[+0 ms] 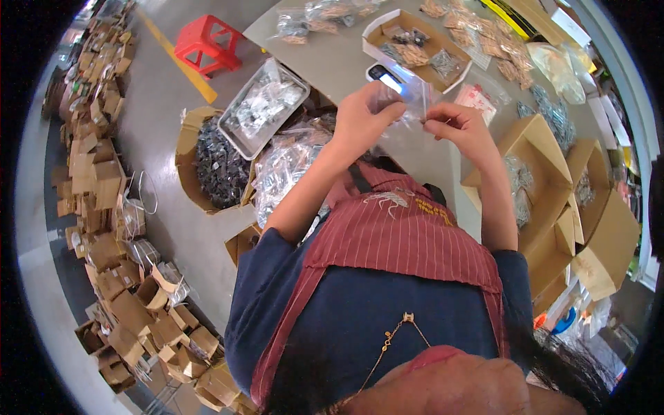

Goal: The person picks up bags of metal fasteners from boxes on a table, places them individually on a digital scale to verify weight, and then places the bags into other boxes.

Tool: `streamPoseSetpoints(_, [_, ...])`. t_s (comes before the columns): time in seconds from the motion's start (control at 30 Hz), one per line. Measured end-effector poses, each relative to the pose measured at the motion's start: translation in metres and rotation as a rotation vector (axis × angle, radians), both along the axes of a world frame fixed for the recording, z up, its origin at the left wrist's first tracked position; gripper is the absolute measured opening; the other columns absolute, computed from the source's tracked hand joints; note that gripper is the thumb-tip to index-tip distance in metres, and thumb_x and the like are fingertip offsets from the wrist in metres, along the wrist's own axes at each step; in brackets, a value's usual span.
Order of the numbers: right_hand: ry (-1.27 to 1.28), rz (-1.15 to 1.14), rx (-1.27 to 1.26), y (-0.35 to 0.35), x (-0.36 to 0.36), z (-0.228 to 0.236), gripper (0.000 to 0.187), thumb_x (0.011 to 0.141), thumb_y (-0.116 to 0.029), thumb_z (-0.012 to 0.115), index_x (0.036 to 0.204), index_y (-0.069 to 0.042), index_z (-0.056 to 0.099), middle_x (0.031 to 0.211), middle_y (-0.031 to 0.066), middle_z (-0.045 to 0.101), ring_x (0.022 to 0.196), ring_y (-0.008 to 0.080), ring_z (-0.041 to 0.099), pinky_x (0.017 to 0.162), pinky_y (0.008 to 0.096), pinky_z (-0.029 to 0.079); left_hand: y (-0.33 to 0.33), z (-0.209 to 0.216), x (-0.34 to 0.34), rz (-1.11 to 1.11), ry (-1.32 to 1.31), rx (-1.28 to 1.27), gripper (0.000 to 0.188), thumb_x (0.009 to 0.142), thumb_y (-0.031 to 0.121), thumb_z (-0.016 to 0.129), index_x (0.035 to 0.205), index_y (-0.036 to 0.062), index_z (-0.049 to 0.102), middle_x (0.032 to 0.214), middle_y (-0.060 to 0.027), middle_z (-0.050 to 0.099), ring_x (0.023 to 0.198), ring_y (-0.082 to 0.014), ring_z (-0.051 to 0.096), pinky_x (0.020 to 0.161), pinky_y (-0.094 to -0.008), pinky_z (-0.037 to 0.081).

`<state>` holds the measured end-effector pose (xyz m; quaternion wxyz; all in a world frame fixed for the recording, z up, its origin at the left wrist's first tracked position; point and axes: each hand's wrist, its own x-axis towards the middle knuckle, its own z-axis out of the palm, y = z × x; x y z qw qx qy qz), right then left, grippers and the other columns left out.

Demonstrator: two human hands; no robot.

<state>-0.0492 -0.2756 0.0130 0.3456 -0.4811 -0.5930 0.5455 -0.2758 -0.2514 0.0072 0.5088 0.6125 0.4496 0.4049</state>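
A small clear zip bag (415, 104) hangs between my hands over the near part of the table. My left hand (370, 117) grips its left side, thumb and fingers closed on the film. On the bag's right edge, my right hand (460, 128) pinches with thumb and forefinger. What the bag contains, if anything, I cannot make out. Just behind it sits a small device with a lit display (389, 79), partly covered by the bag. Beyond that is a shallow cardboard tray (377, 34) with bagged small parts. Red-and-white printed slips (476, 100) lie beside my right hand.
Open cardboard boxes (546, 162) with metal parts stand at my right. To my left are a metal tray (242, 138) of bagged pieces and a carton of black parts (220, 162). A red stool (207, 45) is on the floor; many cartons (107, 183) line the far left.
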Motion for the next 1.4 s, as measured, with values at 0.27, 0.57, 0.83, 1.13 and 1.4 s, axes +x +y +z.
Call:
streamPoseSetpoints(0.27, [-0.119,0.024,-0.121,-0.001,-0.039,-0.013,0.016,0.088,-0.019,0.067,0.087,-0.003,0.064,0.074,0.0031,0.064,0.068,0.0093,0.061,0.058,0.0264,0.05,-0.013,-0.006,-0.041,0.473,0.731,0.543,0.037,0.081,0.018,0.071,0.113,0.0037,0.057,0.108,-0.0183,0.059,0.098,-0.0382,0.058,0.084,-0.0458,0.048])
streamPoseSetpoints(0.57, [-0.018,-0.057,0.117,-0.044,-0.067,-0.025,0.017,0.086,-0.019,0.067,0.092,-0.003,0.067,0.071,0.0044,0.065,0.069,0.0124,0.06,0.062,0.032,0.047,-0.037,0.002,-0.017,-0.317,0.373,0.097,0.036,0.094,0.037,0.058,0.095,0.0021,0.068,0.083,-0.0231,0.066,0.076,-0.0393,0.065,0.064,-0.0432,0.049])
streamPoseSetpoints(0.83, [0.323,-0.18,-0.263,-0.058,-0.052,-0.016,0.014,0.088,-0.013,0.066,0.089,0.001,0.067,0.074,-0.0002,0.061,0.062,0.0054,0.052,0.055,0.0209,0.041,-0.029,-0.019,-0.013,-0.415,0.209,0.076,0.024,0.096,0.021,0.055,0.093,-0.0014,0.063,0.071,-0.017,0.059,0.059,-0.0248,0.052,0.06,-0.0332,0.047])
streamPoseSetpoints(1.13, [-0.214,-0.434,0.435,-0.065,-0.064,-0.034,0.012,0.079,-0.013,0.071,0.084,-0.003,0.065,0.063,0.0066,0.061,0.053,0.0134,0.052,0.053,0.0292,0.043,-0.033,-0.027,-0.006,-0.161,0.24,0.589,0.011,0.078,0.011,0.066,0.085,0.0038,0.063,0.075,-0.0128,0.063,0.066,-0.0327,0.061,0.056,-0.0385,0.048])
streamPoseSetpoints(1.4, [-0.834,-0.261,0.919,-0.024,-0.067,-0.021,0.042,0.069,-0.007,0.067,0.11,-0.006,0.059,0.109,0.0101,0.062,0.081,0.0307,0.064,0.068,0.0404,0.053,-0.022,-0.025,-0.049,-0.055,0.814,0.609,0.015,0.076,0.019,0.067,0.082,0.0066,0.061,0.079,-0.01,0.062,0.076,-0.0314,0.064,0.064,-0.0422,0.052])
